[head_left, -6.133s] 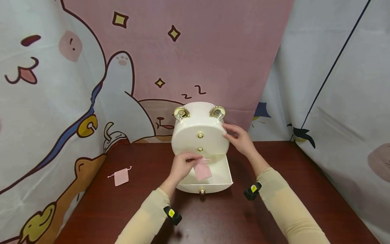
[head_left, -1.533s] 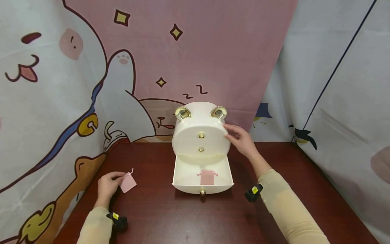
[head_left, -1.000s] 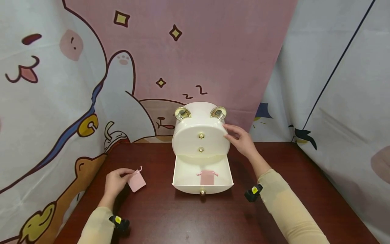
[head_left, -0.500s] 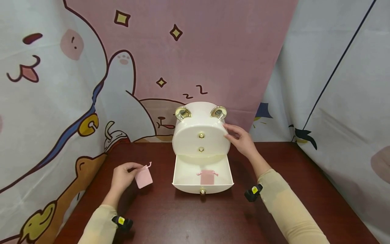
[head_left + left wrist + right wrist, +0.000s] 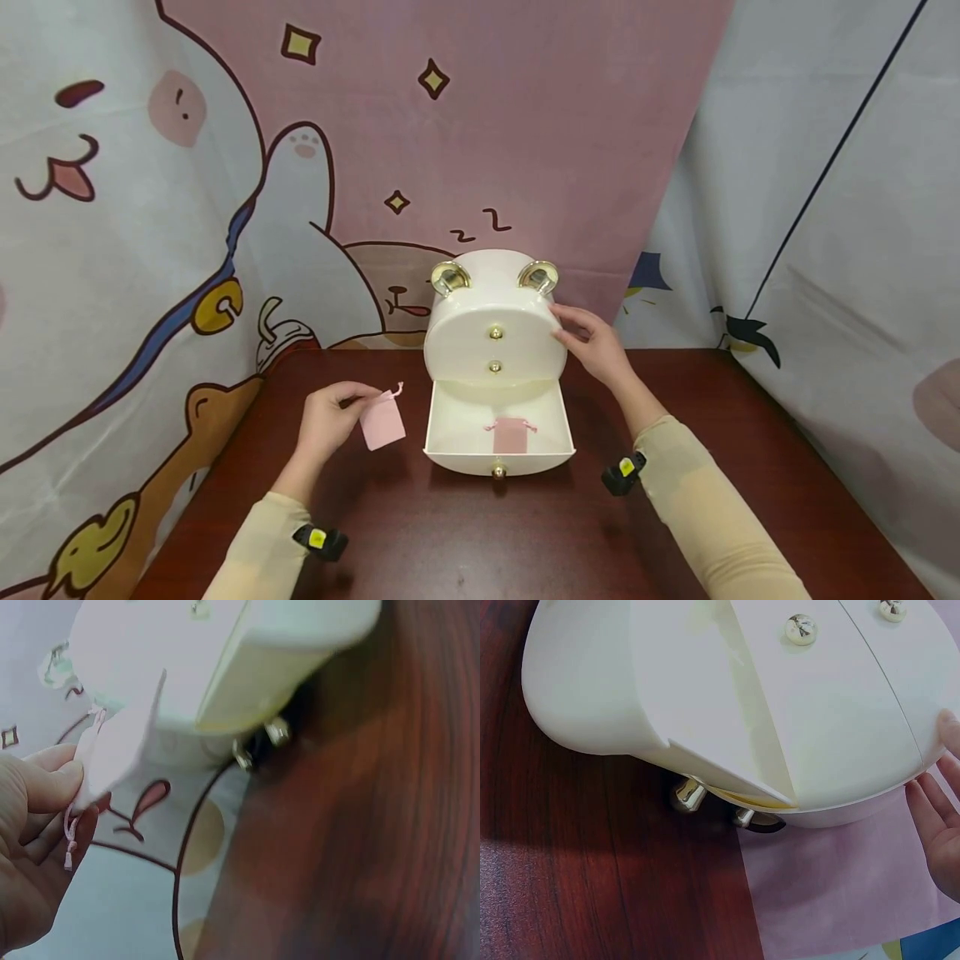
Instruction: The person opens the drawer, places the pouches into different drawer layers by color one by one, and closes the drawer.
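Observation:
Between thumb and fingers, my left hand (image 5: pixel 330 421) pinches a small pink drawstring pouch (image 5: pixel 383 422) by its top edge. The pouch hangs in the air just left of the pulled-out bottom drawer (image 5: pixel 457 421). In the left wrist view its cord (image 5: pixel 71 838) dangles below the thumb. A second pink pouch (image 5: pixel 511 436) lies flat in that drawer, against the front wall. My right hand (image 5: pixel 596 346) rests its thumb and fingers on the right edge of the cream drawer box (image 5: pixel 465 337), which has gold ears and gold knobs.
The box stands on a dark red-brown table (image 5: pixel 480 533) near its back edge. Two closed drawers with gold knobs (image 5: pixel 801 629) sit above the open one. Short gold feet (image 5: pixel 688 796) hold the box up. A printed cartoon cloth (image 5: pixel 570 150) hangs behind and at both sides.
One pouch went from my left hand into the drawer. My left hand then took the other pouch from the table's left and has carried it rightward toward the drawer. My right hand stayed put.

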Motion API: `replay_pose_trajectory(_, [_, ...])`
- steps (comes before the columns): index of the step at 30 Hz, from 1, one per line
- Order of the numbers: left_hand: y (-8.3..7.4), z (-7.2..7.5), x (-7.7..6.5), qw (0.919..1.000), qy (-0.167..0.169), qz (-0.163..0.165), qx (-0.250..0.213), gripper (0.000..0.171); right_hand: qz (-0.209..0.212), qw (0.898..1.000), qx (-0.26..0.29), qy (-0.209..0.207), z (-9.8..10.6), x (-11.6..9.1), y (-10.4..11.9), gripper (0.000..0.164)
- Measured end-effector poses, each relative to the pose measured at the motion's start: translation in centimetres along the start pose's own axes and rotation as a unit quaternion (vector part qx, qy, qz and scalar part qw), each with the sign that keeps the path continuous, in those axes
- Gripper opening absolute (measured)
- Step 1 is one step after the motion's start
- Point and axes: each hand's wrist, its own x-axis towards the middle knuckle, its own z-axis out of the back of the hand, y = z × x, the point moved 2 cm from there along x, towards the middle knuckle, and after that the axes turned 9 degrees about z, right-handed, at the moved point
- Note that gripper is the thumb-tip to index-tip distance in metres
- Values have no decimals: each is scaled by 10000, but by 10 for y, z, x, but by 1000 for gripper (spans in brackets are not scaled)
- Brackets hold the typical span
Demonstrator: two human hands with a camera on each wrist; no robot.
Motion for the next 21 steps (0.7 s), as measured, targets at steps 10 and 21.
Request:
replay_pose_trajectory(10, [-39, -21, 5, 9973, 394, 44, -624, 19, 2, 10000, -11, -14, 0, -1, -2, 41])
replay_pose_trajectory(21, [-64, -57, 8, 9953, 604, -147, -739, 18, 34, 10000, -16, -14, 0, 0, -1, 41])
